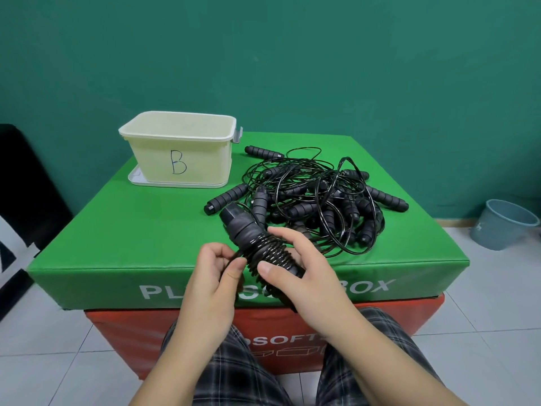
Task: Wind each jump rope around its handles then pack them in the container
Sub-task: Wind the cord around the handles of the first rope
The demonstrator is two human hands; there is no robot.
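Right hand point(304, 276) grips the ribbed foam handles point(248, 232) near the box's front edge while the left hand point(215, 276) pinches glossy black cord point(265, 253) coiled around them. Tangled rope pile point(316, 197) sits far right, cream plastic container point(178, 148) far left.

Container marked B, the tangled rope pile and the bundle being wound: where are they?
container point(202, 159), head view: front wall.
tangled rope pile point(319, 200), head view: middle of the heap.
bundle point(263, 250), head view: wound coils.

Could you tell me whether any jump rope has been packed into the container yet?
No, the container looks empty, and the loose ropes lie heaped beside it.
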